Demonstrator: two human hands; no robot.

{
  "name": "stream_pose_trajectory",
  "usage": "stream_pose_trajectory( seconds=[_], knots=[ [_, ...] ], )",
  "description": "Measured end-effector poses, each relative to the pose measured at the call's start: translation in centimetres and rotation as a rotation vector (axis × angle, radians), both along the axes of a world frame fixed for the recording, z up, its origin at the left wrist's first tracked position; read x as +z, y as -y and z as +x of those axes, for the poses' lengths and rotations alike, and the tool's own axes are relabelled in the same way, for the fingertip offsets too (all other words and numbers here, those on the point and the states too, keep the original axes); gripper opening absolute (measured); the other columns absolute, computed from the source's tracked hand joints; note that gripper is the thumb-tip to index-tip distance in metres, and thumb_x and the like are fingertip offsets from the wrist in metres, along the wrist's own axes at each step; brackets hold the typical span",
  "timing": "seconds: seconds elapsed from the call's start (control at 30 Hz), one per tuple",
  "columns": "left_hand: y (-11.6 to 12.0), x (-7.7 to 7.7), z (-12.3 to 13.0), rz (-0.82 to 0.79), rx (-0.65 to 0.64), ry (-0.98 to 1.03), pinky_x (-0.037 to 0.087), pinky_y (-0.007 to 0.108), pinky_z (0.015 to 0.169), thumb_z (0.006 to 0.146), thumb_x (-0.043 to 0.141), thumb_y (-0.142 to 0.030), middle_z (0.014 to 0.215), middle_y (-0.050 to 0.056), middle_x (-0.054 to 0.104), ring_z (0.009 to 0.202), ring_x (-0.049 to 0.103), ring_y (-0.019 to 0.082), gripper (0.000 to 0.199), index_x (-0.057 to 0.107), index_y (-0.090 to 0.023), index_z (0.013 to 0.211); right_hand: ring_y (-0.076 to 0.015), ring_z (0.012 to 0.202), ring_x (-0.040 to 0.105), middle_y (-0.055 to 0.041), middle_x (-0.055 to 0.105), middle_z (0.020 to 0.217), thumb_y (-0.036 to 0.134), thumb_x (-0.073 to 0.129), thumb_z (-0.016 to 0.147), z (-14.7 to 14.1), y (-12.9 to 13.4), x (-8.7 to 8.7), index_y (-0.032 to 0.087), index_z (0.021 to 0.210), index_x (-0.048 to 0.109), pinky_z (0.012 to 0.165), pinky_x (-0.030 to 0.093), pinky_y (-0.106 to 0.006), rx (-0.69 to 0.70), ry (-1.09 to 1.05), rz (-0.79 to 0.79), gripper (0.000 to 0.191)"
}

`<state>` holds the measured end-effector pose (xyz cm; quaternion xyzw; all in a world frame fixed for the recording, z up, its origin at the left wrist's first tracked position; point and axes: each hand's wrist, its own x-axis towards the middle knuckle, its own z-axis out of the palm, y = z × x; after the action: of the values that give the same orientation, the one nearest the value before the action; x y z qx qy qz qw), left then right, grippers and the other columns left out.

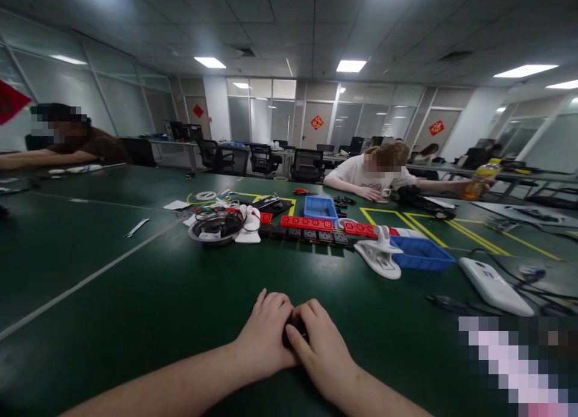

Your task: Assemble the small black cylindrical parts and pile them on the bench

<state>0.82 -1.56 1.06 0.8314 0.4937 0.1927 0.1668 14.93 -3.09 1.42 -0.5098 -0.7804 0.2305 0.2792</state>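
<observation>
My left hand [266, 330] and my right hand [326, 348] meet low in the middle of the head view, over the green tabletop. Between them is a small black object [298, 323], mostly covered by the fingers, so its kind does not show. The fingers of both hands curl around it, and my right thumb lies across its near side. Farther off, beyond my hands, a row of black socket modules [311, 234] lies in front of a line of red plastic pieces [307, 222].
A metal bowl of black cables [195, 235] stands left of the row. Two white clip bases [248, 224] flank it. Blue trays [419, 253] sit right and behind. A wrench [136, 227] lies left, a white device [495, 286] right. Two people lean on the table.
</observation>
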Motion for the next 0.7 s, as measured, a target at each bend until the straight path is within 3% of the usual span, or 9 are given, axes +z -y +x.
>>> stream_pose_trajectory(
  seconds=[0.1,0.23,0.33,0.4,0.6,0.7],
  knots=[
    [-0.2,-0.1,-0.1,-0.001,-0.056,0.002,0.021,0.047,0.103,0.061,0.062,-0.025,0.086,0.001,0.054,0.09,0.051,0.02,0.023,0.053,-0.019,0.081,-0.0201,0.081,0.048,-0.0055,0.05,0.086,0.018,0.05,0.08,-0.2,0.4,-0.1,0.017,0.088,0.051,0.074,0.042,-0.036,-0.045,-0.017,0.033,0.008],
    [-0.5,-0.1,-0.1,0.014,-0.124,0.033,0.025,0.045,0.1,0.06,0.064,-0.024,0.085,0.001,0.057,0.088,0.052,0.02,0.025,0.054,-0.018,0.082,-0.0195,0.078,0.047,-0.005,0.05,0.084,0.016,0.051,0.077,0.0,0.5,-0.2,0.017,0.083,0.049,0.071,0.042,-0.035,-0.076,-0.029,0.113,0.006],
    [-0.8,0.1,-0.2,-0.015,-0.164,0.046,0.039,0.037,0.086,0.06,0.066,-0.025,0.082,0.002,0.056,0.083,0.052,0.02,0.023,0.055,-0.017,0.078,-0.0197,0.078,0.047,-0.0041,0.051,0.08,0.017,0.053,0.075,0.5,0.3,0.2,0.018,0.078,0.051,0.07,0.041,-0.035,-0.011,0.002,0.182,0.004],
    [-1.1,0.2,-0.3,-0.039,-0.213,0.072,0.042,0.032,0.078,0.06,0.069,-0.026,0.084,0.002,0.056,0.084,0.051,0.02,0.023,0.056,-0.017,0.076,-0.0195,0.077,0.047,-0.0036,0.052,0.079,0.017,0.052,0.074,0.8,0.1,0.4,0.018,0.078,0.052,0.071,0.039,-0.035,0.056,-0.015,0.231,0.004],
    [-1.9,-0.3,-1.1,-0.037,-0.355,0.096,0.036,0.034,0.09,0.061,0.074,-0.027,0.105,0.001,0.055,0.102,0.047,0.022,0.019,0.06,-0.019,0.072,-0.0182,0.075,0.048,-0.0013,0.055,0.068,0.01,0.04,0.062,0.9,0.2,0.7,0.019,0.066,0.051,0.073,0.036,-0.036,0.238,-0.149,0.34,0.015],
    [-2.2,-0.7,-1.3,-0.027,-0.415,0.062,0.031,0.037,0.096,0.064,0.073,-0.026,0.112,0.0,0.054,0.109,0.044,0.023,0.018,0.064,-0.022,0.079,-0.0163,0.069,0.048,0.0006,0.054,0.06,0.009,0.038,0.06,0.8,0.4,0.8,0.019,0.059,0.05,0.072,0.035,-0.035,0.292,-0.156,0.376,0.015]
  ],
)
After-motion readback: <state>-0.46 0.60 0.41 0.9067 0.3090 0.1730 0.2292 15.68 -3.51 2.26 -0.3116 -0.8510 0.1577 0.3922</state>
